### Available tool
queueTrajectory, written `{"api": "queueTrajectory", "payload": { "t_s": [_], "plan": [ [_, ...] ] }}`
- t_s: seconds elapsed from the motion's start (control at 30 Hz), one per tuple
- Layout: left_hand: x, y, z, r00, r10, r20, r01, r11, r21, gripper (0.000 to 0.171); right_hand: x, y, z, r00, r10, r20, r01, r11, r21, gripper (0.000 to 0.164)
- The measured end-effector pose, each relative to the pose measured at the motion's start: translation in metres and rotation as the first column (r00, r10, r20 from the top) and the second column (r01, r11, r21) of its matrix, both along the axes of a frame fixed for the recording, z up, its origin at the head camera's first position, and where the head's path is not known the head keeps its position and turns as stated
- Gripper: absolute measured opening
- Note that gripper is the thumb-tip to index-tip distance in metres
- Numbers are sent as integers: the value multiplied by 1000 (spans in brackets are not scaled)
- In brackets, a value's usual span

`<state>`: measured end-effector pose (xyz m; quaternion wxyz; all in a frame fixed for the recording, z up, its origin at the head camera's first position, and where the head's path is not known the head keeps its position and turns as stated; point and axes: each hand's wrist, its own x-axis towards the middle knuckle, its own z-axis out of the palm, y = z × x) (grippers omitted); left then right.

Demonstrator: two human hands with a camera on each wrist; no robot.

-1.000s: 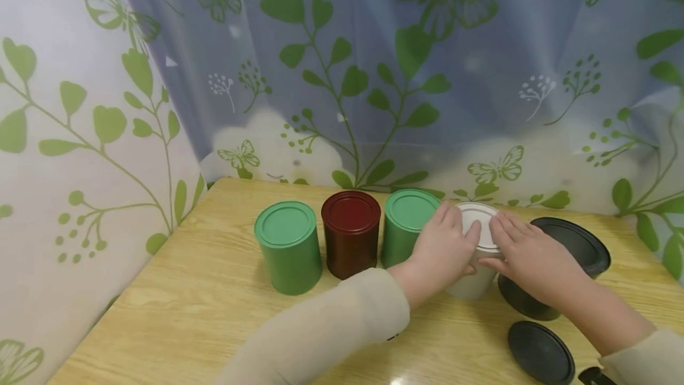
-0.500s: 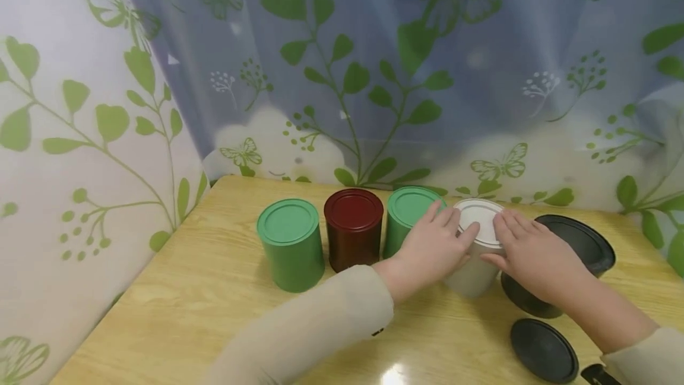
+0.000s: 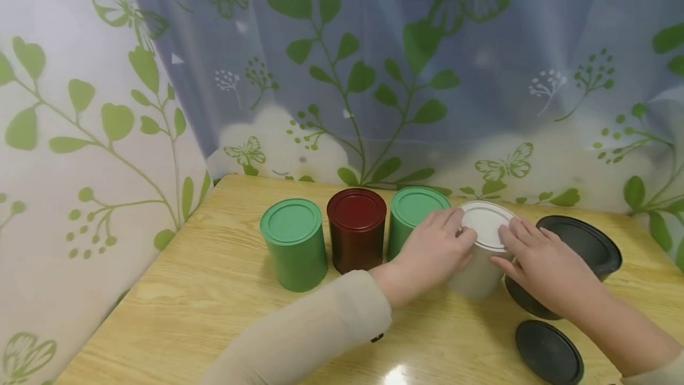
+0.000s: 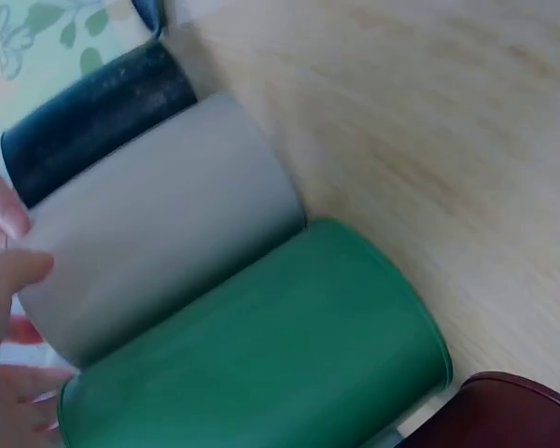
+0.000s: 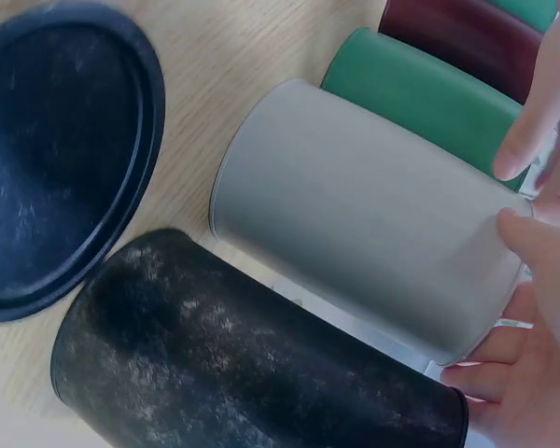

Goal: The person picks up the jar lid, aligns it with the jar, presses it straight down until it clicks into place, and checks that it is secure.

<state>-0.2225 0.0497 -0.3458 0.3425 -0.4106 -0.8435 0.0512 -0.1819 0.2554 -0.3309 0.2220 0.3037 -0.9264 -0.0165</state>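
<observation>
A white canister [image 3: 475, 275] with a round white lid [image 3: 487, 226] on top stands at the right end of a row of canisters. My left hand [image 3: 431, 250] holds its left rim, with the fingers bent at the lid's edge. On the opposite side my right hand [image 3: 551, 260] grips the rim, the thumb on the near wall and the fingers over the far edge. The right wrist view shows that thumb pressed to the pale wall of the white canister [image 5: 364, 210]. Part of the right neighbour, a black canister [image 3: 582, 242], is hidden behind my right hand.
Left of the white canister stand a green canister [image 3: 419, 207], a dark red canister [image 3: 357, 236] and another green canister [image 3: 295, 254]. A round black lid [image 3: 549, 351] lies near the front right of the wooden table [image 3: 214, 290]. A leaf-patterned curtain [image 3: 374, 76] hangs behind.
My left fingers have bent more and drawn back onto the rim from over the lid. The right hand has shifted slightly outward along the rim. The other canisters stay put.
</observation>
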Motion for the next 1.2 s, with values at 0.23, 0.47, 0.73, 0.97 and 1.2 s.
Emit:
{"api": "queueTrajectory", "payload": {
  "t_s": [0.23, 0.47, 0.73, 0.97, 1.2],
  "plan": [
    [-4, 2, 1, 999, -34, 7, 34, 998, -59, 29, -4, -1, -3, 989, 90, -116, -98, 993, -68, 75],
    [-6, 2, 4, 996, -50, -76, 40, 990, -133, 11, -7, 0, 4, 987, 103, -122, -99, 994, 41, 87],
    [6, -2, 11, 985, 26, 169, 20, 964, -264, 51, -7, 6, 0, 982, 123, -143, -116, 992, 53, 84],
    [16, 1, 12, 964, 73, 255, -7, 968, -251, 55, -1, 4, -1, 978, 107, -178, -103, 994, 28, 80],
    [20, 9, 18, 961, 121, 247, -57, 966, -252, 49, -2, 1, 13, 978, 150, -147, -124, 977, 171, 26]
  ]
}}
